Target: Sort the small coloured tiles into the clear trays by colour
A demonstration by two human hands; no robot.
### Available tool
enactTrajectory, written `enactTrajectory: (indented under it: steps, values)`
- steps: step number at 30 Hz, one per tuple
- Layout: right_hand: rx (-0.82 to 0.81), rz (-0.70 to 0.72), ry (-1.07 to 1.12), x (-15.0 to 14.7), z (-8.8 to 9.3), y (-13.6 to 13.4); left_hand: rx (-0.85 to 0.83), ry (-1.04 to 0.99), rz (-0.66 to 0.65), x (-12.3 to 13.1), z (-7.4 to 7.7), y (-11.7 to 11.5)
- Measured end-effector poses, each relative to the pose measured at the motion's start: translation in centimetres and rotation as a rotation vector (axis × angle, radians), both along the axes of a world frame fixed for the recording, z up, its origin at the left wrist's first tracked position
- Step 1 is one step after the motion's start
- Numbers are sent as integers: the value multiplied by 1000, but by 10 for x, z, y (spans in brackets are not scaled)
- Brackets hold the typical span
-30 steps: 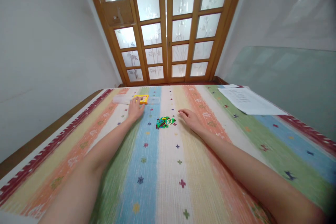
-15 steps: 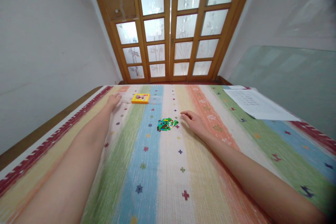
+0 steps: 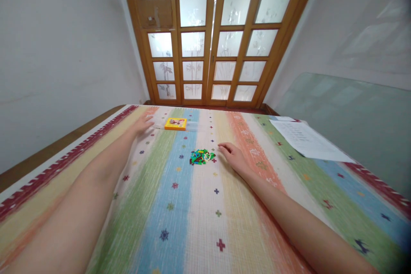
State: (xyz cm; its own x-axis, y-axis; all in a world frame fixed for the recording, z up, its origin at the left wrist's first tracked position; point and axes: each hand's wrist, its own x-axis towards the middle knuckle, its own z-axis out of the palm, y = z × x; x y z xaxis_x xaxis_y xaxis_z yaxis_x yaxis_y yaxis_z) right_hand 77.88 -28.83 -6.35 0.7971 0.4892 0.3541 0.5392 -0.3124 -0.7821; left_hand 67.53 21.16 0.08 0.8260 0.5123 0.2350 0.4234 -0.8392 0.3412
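Note:
My left hand (image 3: 143, 125) is at the far left of the table, its fingers stretched out and apart. Just right of its fingertips lies a clear plastic bag (image 3: 192, 126), with a yellow box (image 3: 175, 124) with a printed picture at it; I cannot tell whether the box is in or on the bag. A small heap of green, blue, brown, white and yellow building bricks (image 3: 201, 156) sits mid-table. Close to its right side rests my right hand (image 3: 233, 156), holding nothing, fingers loosely bent with thumb and forefinger apart.
A striped, patterned cloth (image 3: 192, 231) covers the table. Printed paper sheets (image 3: 305, 139) lie at the right side. Beyond the far edge stand wood-framed glass doors (image 3: 205, 47); a pale green glassy panel (image 3: 349, 111) stands along the right.
My left hand's fingers have spread, and the yellow box sits slightly farther right, nearer the brick heap. My right hand stays beside the heap. The camera has tilted slightly up.

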Motion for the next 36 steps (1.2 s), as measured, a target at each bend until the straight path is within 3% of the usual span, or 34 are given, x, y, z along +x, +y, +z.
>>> enactTrajectory:
  steps: [3, 11, 19, 25, 29, 32, 36]
  values:
    - [-6, 1, -6, -1, 0, -1, -34, 66, -57, 13, -10, -5]
    - [-46, -3, 1, 12, 2, 5, 38, 18, -35, 31, -38, -42]
    - [-259, -50, -286, 65, 16, 56, 58, -51, 59, 29, -50, -71]
    - [-495, 60, -483, 88, 36, 127, 87, -100, 46, 30, -61, -66]
    - [-748, 61, -379, 93, 38, 166, 144, -118, 74, 35, -67, -57]
    - [-866, 52, -275, 96, 30, 179, 162, -137, 107, 38, -72, -53]
    - [-891, 53, -295, 97, 15, 178, 133, -158, 104, 40, -78, -48]
